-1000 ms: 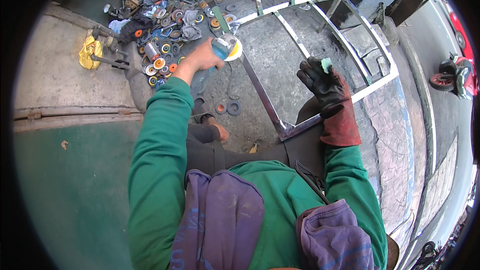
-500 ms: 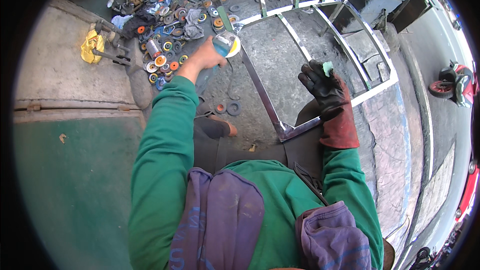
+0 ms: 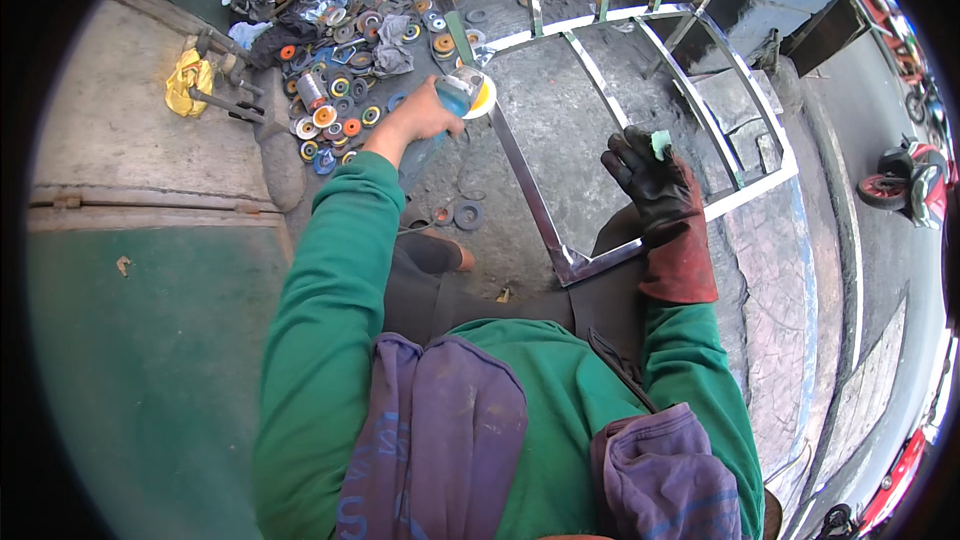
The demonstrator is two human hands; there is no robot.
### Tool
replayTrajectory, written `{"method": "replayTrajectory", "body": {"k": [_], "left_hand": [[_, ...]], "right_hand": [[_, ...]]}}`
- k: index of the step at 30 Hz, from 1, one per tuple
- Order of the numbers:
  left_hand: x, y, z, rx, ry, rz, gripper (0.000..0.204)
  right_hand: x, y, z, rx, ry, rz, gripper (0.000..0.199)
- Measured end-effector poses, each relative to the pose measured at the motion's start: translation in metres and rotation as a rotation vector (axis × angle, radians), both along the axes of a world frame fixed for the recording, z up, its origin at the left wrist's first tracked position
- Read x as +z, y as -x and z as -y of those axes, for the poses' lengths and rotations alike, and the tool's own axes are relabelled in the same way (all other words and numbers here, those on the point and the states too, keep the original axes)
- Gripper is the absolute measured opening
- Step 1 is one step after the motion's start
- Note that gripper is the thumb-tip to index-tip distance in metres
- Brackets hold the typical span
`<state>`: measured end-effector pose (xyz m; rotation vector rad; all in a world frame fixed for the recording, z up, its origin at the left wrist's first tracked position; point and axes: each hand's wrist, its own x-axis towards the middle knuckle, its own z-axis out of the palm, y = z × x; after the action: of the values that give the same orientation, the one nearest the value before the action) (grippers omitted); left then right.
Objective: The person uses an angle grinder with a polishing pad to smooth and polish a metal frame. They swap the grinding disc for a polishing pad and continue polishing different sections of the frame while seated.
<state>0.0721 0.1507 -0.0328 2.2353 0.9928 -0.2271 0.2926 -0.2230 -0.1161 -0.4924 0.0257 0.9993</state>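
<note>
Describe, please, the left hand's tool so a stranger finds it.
Find the shiny metal frame. Near its left end, the bare left hand holds a blue-green grinder. Its white-and-yellow disc is mounted; neighbouring wheels lie loose.

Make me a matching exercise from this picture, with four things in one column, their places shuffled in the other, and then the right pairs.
Things:
1. Power grinder
2. Glove
3. Yellow bag
4. Motorcycle

Places:
A. Left of the scattered discs
B. Held in the left hand
C. Near the picture's right edge
D. Worn on the right hand

Pairs: 1-B, 2-D, 3-A, 4-C
</note>
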Motion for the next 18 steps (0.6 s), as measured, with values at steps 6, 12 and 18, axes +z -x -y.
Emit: {"method": "replayTrajectory", "body": {"k": [6,12,18], "left_hand": [[-0.012,0.003,-0.003,0.019,0.002,0.016,0.13],[-0.011,-0.001,-0.005,0.113,-0.107,-0.024,0.127],[-0.002,0.013,-0.026,0.142,-0.179,-0.024,0.125]], "right_hand": [[-0.005,-0.001,0.002,0.032,-0.065,0.032,0.067],[-0.006,-0.002,0.001,0.062,-0.121,0.028,0.068],[-0.004,-0.001,0.002,0.042,-0.094,0.008,0.068]]}}
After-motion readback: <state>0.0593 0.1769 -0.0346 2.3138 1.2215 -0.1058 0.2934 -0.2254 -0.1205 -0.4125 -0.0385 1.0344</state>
